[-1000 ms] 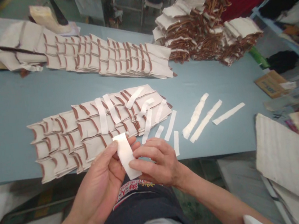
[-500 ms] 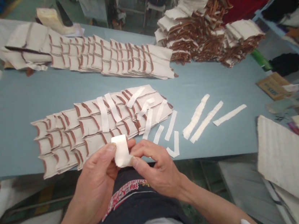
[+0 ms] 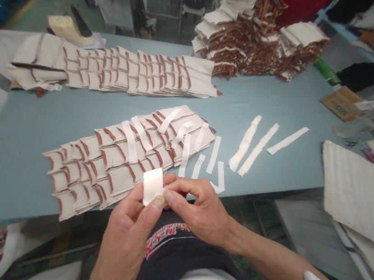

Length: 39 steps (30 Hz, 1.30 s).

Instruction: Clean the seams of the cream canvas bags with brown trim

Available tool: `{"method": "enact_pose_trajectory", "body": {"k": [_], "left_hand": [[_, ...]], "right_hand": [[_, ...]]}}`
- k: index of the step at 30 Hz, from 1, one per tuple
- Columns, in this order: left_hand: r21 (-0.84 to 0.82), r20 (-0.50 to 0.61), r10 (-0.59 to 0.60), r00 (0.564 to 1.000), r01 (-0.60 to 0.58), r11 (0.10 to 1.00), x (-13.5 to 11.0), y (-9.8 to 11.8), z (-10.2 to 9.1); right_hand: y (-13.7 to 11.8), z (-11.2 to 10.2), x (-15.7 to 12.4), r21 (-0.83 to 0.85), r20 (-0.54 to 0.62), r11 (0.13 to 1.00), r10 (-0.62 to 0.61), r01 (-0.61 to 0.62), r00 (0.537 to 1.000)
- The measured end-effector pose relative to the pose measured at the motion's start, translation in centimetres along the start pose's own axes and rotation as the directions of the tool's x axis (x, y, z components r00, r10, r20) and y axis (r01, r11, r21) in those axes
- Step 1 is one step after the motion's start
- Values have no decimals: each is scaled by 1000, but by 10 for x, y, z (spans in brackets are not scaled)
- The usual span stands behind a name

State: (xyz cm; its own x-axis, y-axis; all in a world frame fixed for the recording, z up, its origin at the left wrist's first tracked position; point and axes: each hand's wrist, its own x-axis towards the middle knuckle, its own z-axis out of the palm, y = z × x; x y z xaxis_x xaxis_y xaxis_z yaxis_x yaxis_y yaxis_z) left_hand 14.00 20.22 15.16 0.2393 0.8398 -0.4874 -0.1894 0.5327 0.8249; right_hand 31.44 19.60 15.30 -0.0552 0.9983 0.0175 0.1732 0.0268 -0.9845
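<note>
The white strip (image 3: pixel 153 185) was held in both hands at the near edge of the blue table (image 3: pixel 17 147), at 6 o'clock in the head view, just above the person's dark shirt. It looked short, perhaps doubled over, though the fold itself could not be made out. Its long axis ran from 6 toward 12 o'clock, leaning slightly toward 1. The free upper end pointed away from the person at the near row of cream pieces (image 3: pixel 85 170), and its flat face was turned to the camera.

The left hand (image 3: pixel 129 224) was closed on the strip's lower end, the thumb pressed on its bottom corner and the fingers behind it. The right hand (image 3: pixel 200 208) pinched the strip's right edge between thumb and forefinger, the other fingers curled. The two thumbs lay close together at the strip's foot.

The near row of brown-edged pieces was fanned out from 9 o'clock toward the centre, just beyond the hands. Several thin white bands (image 3: pixel 129 140) lay across its right half. More loose strips (image 3: pixel 256 147) lay on the bare table at 2 to 3 o'clock of the hands, angled toward 1 o'clock. A far row of the same pieces (image 3: pixel 137 71) stretched across at 11 to 12 o'clock, and a heap of them (image 3: pixel 249 32) stood at 1 o'clock. Pale sheets (image 3: pixel 365 200) lay at 4 o'clock.
</note>
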Motion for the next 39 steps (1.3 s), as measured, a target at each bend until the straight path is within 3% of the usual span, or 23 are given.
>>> {"method": "enact_pose_trajectory", "body": {"k": [5, 9, 14, 18, 21, 24, 27, 32, 39], "left_hand": [[9, -50, 26, 998, -25, 1000, 0, -3, 0], [-29, -96, 10, 995, -13, 999, 4, -2, 5], [-17, -29, 50, 998, -51, 999, 6, -4, 9], [-5, -17, 35, 999, -35, 999, 8, -6, 8], [32, -46, 13, 999, -11, 999, 10, -9, 6], [38, -9, -5, 1000, 5, 999, 9, -9, 7], [-97, 75, -35, 997, 42, 994, 6, -6, 6], [-239, 203, -58, 977, 107, 965, 9, 4, 2], [-54, 106, -71, 992, 77, 996, 17, -4, 4]], "right_hand": [[0, 0, -3, -56, -36, 998, -25, 23, 999], [4, -1, -1, 10, -53, 999, 51, -51, 997], [10, -8, 4, 202, -59, 966, 177, -162, 982], [11, -12, 3, 220, -109, 964, 179, -152, 978], [10, -12, 2, 149, -143, 984, 120, -99, 982], [7, -12, 2, -77, -184, 994, -89, 76, 979], [7, -13, 5, -251, -177, 941, -274, 226, 945], [14, -12, 6, -339, -124, 899, -337, 279, 933], [24, -9, 3, -473, -5, 806, -408, 357, 913]]}}
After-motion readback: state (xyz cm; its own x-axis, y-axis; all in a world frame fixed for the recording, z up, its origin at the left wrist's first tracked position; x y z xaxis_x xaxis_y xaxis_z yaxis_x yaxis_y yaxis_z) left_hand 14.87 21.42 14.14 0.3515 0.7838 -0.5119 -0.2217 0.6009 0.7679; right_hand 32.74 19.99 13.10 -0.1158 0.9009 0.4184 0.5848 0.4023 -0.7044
